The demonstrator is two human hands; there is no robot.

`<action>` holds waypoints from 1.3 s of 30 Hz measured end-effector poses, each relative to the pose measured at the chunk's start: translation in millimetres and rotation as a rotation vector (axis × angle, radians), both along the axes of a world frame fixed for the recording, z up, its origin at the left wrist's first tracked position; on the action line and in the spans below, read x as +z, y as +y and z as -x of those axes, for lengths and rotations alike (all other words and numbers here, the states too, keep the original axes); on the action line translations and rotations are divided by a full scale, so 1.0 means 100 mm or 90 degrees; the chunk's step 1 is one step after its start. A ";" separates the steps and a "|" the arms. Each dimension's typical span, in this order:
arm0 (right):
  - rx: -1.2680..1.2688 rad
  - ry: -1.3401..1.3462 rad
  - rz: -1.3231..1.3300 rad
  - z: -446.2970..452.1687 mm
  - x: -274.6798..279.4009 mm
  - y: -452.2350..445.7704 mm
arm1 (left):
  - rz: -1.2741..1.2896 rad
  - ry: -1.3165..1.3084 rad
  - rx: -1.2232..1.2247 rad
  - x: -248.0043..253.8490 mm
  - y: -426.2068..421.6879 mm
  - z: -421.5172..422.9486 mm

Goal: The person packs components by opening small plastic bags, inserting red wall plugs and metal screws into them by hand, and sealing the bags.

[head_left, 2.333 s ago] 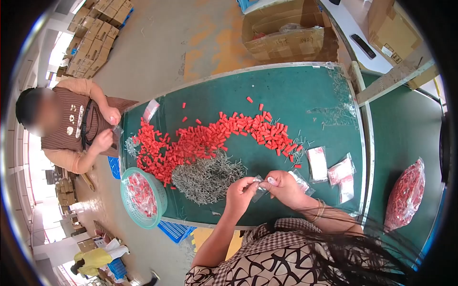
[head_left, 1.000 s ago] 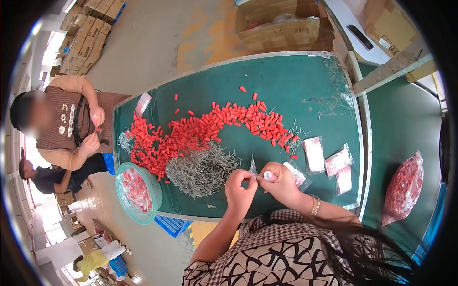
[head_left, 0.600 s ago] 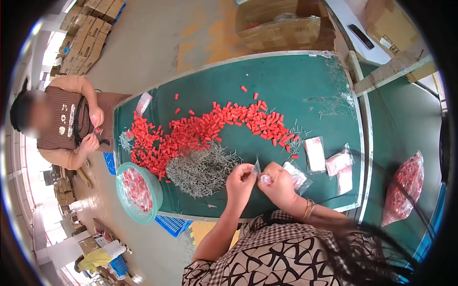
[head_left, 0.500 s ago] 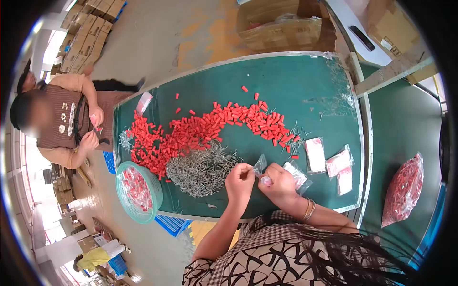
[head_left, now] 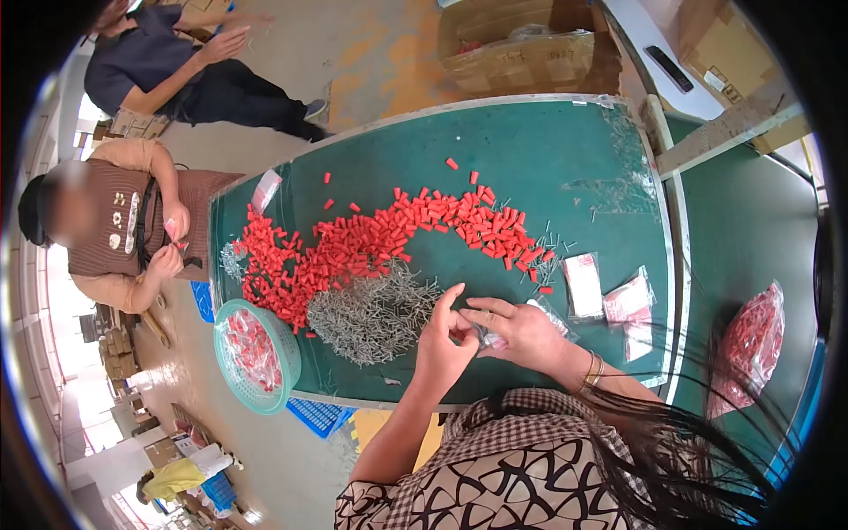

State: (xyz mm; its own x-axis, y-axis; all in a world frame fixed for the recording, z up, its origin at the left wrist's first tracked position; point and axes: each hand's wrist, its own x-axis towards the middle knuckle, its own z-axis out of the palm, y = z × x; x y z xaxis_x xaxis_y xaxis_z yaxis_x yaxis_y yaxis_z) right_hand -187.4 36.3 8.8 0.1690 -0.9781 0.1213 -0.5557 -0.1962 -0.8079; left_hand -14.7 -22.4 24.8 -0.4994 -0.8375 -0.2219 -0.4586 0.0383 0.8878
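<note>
One clear bag (head_left: 485,338) sits btwn L hand (head_left: 444,349) and R hand (head_left: 528,337), over the near side of the table (head_left: 548,137). L: index raised, thumb bent in twd bag. R: index + middle stretched twd L hand, over bag. Which fingers pinch it can't be made out from this angle. Bag contents: hidden.

Clearance: metal pins (head_left: 375,325) just L of L hand; flat packets (head_left: 583,287) R of R hand, nearest one partly covered. Green surface shows from fingers to red caps (head_left: 371,252), then on to far edge.

Vs 0.5 s ago: bag stood above fingertips, now low; R fingers were curled, now extended. Person (head_left: 141,62) in dark top, then mostly behind co-worker (head_left: 115,221), now upper left, head cut off.
</note>
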 end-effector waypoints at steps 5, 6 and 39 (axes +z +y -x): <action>-0.008 -0.077 0.028 -0.02 -0.02 0.00 | 0.020 -0.023 -0.032 0.04 0.03 -0.01; -0.011 -0.095 0.004 -0.02 -0.01 0.01 | 0.007 -0.022 -0.034 0.03 0.03 -0.01; -0.110 -0.248 -0.221 0.06 0.06 0.05 | 0.341 -0.156 0.190 -0.66 -1.14 -0.76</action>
State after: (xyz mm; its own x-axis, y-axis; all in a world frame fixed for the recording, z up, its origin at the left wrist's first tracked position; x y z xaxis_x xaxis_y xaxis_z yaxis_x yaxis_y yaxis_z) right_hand -193.9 41.3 14.6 0.0093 -0.9814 -0.1918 -0.2033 0.1860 -0.9613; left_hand 61.4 -136.7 -41.6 -0.2165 -0.9583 0.1864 -0.7046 0.2855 0.6496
